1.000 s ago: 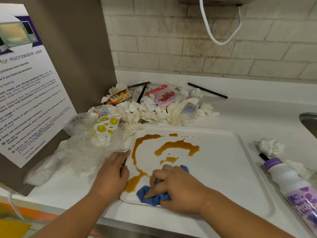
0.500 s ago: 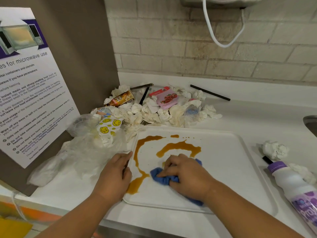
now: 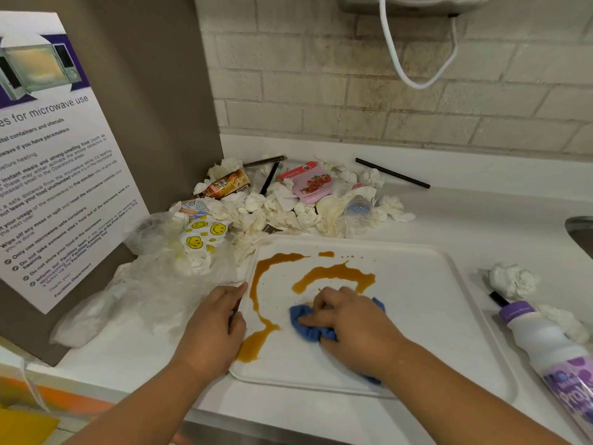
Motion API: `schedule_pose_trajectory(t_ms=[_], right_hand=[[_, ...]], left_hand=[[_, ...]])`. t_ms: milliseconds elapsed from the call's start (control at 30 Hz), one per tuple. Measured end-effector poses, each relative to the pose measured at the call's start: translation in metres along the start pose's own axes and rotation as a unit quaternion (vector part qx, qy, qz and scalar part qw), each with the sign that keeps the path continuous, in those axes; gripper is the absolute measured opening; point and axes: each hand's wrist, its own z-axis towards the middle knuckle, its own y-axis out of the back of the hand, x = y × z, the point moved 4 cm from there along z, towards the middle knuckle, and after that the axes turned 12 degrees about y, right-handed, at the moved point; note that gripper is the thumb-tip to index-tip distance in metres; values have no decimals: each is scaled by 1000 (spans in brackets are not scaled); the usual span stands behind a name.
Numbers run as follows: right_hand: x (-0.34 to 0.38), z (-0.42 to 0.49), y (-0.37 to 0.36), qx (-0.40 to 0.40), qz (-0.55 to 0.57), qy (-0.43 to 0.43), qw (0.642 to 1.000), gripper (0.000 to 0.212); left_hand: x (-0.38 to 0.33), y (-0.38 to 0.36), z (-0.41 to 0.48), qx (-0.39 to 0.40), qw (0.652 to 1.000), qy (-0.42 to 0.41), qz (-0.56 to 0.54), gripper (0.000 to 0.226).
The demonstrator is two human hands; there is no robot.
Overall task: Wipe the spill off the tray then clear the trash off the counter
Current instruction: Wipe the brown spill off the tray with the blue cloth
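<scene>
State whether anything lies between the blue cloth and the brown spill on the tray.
Nothing visible does. The right hand grips the blue cloth on the tray, with only bare tray between it and the spill beyond and to its left. The left hand rests at the tray's edge.

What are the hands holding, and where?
Right hand grips the bunched blue cloth from above; left hand presses the white plastic tray at its left edge.

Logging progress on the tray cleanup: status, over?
Left hand rests on tray rim. Right hand grips blue cloth on tray. Brown spill mostly unwiped. Trash pile behind tray, not in the way.
</scene>
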Motion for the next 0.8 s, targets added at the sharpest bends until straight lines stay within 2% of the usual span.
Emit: schedule_pose_trajectory(t_ms=[100,200,300,433,500,600,700,800], right_hand=[[20,-5,-4,42,25,54,997,36],[0,-7,5,13,48,-2,999,36],[-15,-9,10,-22,9,-63,998,36],[6,-16,4,13,-9,17,1000,36],[-1,-21,8,23,0,24,999,35],[-29,-26,20,-20,18,-61,998,30],[-35,-20,26,-71,-23,-137,988,27],[-18,-12,17,-26,-33,-101,994,32]], left_hand=[[0,0,0,2,1000,-1,0,49],[-1,0,-1,2,1000,1,-4,49],[-2,1,-1,3,1000,3,-5,50],[-2,1,-1,5,1000,5,-7,50],[-2,1,-1,7,1000,6,-8,50],[-2,1,-1,8,1000,5,-8,50],[-2,1,-1,9,1000,4,-7,51],[-3,1,-1,10,1000,5,-6,51]])
